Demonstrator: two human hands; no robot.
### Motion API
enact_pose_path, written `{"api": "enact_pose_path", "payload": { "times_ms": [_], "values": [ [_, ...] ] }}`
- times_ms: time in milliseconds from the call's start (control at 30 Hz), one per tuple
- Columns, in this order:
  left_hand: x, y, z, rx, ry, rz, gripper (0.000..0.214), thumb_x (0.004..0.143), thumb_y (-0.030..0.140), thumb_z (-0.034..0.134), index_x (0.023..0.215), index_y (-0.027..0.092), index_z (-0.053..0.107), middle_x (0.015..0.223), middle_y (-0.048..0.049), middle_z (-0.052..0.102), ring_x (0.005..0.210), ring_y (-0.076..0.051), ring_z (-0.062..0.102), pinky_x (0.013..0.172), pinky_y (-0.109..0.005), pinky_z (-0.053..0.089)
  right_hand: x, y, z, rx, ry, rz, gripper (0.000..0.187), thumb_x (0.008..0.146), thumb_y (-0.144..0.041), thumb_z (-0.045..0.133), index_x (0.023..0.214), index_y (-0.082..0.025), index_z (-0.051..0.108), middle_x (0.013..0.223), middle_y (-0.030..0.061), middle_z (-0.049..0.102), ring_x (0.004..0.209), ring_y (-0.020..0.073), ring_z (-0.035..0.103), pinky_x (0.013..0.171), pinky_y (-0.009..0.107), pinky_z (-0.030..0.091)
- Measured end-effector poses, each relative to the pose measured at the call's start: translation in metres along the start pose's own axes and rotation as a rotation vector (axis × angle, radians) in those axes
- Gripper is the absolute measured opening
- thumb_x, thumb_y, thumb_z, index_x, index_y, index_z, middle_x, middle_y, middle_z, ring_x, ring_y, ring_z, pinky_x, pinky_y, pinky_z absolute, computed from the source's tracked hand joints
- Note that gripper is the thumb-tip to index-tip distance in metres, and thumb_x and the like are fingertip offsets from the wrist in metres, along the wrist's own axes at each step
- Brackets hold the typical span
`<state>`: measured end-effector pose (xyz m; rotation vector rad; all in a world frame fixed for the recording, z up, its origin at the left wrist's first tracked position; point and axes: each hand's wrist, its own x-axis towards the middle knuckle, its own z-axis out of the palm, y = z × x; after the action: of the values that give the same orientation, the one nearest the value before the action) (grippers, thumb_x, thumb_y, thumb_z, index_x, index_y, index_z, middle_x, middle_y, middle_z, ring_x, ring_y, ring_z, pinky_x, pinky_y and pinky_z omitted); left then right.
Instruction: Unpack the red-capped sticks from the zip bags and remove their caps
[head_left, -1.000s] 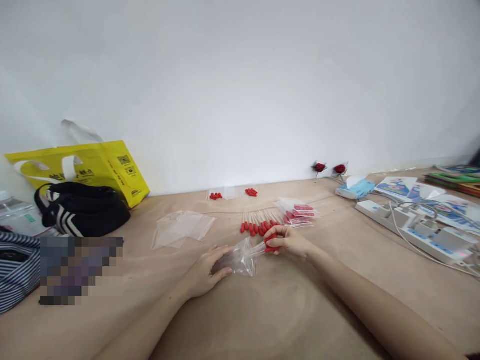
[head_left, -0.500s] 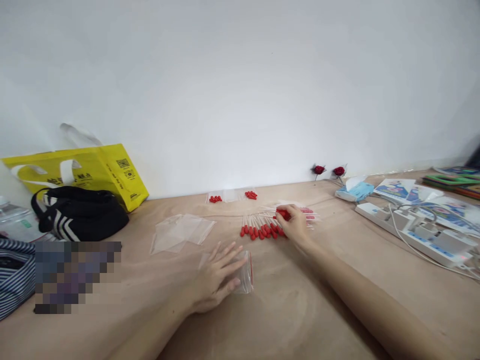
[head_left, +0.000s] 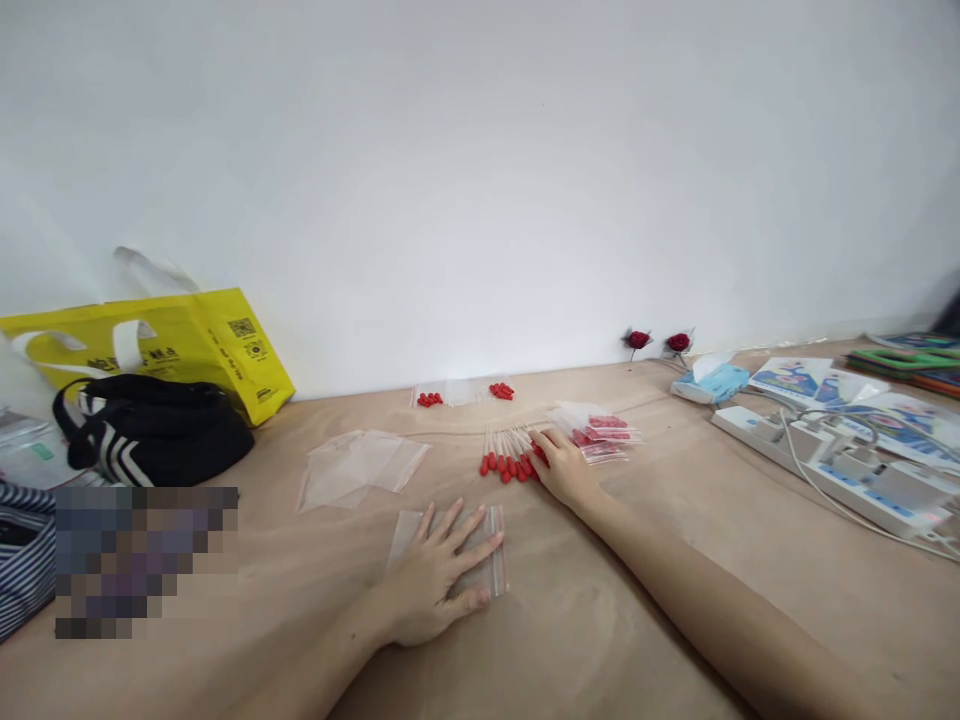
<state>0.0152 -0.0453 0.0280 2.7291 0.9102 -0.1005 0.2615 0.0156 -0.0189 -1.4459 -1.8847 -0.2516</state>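
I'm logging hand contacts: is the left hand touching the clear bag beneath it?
Touching: the head view shows the left hand spread flat on the clear bag, with no gap visible between them.

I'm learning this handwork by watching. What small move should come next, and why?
Probably pinch a few red-tipped sticks with the right hand: its fingers are at the sticks' red ends, while the left hand lies flat, fingers spread, over a clear bag.
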Motion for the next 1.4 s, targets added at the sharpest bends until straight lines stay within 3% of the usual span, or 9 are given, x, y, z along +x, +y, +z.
{"api": "enact_pose_path", "payload": {
  "times_ms": [333, 600, 867, 1100, 1233, 1400],
  "values": [
    [0.001, -0.003, 0.003, -0.017, 0.044, 0.025, 0.055, 0.082, 0.055, 0.034, 0.132, 0.039, 0.018, 0.143, -0.0017, 0.013, 0.129, -0.034, 0.005, 0.098, -0.063, 0.006, -0.003, 0.007, -0.002, 0.090, 0.104, 0.048, 0.023, 0.079, -0.029, 0.047, 0.097, -0.017, 0.055, 0.095, 0.0096, 0.054, 0.084, 0.0196, 0.053, 0.074, 0.033, 0.041],
    [0.001, -0.004, 0.003, -0.015, 0.035, 0.026, 0.056, 0.082, 0.055, 0.034, 0.132, 0.039, 0.017, 0.143, -0.0012, 0.013, 0.130, -0.033, 0.006, 0.098, -0.062, 0.006, -0.006, 0.008, -0.004, 0.122, 0.116, 0.092, 0.021, 0.078, -0.032, 0.049, 0.093, -0.019, 0.055, 0.091, 0.0078, 0.055, 0.083, 0.0200, 0.053, 0.076, 0.035, 0.040],
    [0.001, -0.006, 0.003, -0.032, 0.062, 0.027, 0.056, 0.081, 0.056, 0.036, 0.132, 0.039, 0.019, 0.143, -0.0004, 0.016, 0.129, -0.033, 0.009, 0.099, -0.061, 0.008, -0.004, 0.008, -0.007, 0.302, 0.206, 0.209, 0.019, 0.074, -0.032, 0.054, 0.086, -0.019, 0.058, 0.082, 0.0056, 0.055, 0.073, 0.0171, 0.054, 0.068, 0.030, 0.045],
    [0.000, -0.005, 0.003, -0.022, 0.054, 0.023, 0.056, 0.081, 0.055, 0.035, 0.132, 0.038, 0.018, 0.143, -0.0020, 0.015, 0.130, -0.033, 0.009, 0.099, -0.061, 0.008, -0.003, 0.010, -0.008, 0.309, 0.176, 0.223, 0.022, 0.071, -0.039, 0.060, 0.080, -0.019, 0.061, 0.079, 0.0050, 0.059, 0.073, 0.0171, 0.055, 0.070, 0.030, 0.043],
    [-0.002, -0.002, 0.000, -0.023, 0.179, 0.028, 0.060, 0.081, 0.052, 0.039, 0.134, 0.034, 0.019, 0.145, -0.0050, 0.008, 0.130, -0.033, 0.010, 0.099, -0.060, 0.008, -0.004, 0.011, -0.006, 0.294, 0.144, 0.190, 0.026, 0.068, -0.043, 0.063, 0.080, -0.020, 0.062, 0.079, 0.0042, 0.058, 0.074, 0.0175, 0.055, 0.072, 0.032, 0.042],
    [0.020, -0.002, -0.011, -0.138, 0.334, -0.037, 0.045, 0.085, 0.041, 0.036, 0.128, 0.027, 0.036, 0.138, -0.0053, 0.030, 0.124, -0.025, 0.029, 0.101, -0.045, 0.026, -0.005, 0.012, -0.003, 0.302, 0.156, 0.146, 0.029, 0.064, -0.042, 0.066, 0.083, -0.020, 0.062, 0.087, 0.0055, 0.055, 0.081, 0.0194, 0.054, 0.075, 0.035, 0.042]
  ]
}}
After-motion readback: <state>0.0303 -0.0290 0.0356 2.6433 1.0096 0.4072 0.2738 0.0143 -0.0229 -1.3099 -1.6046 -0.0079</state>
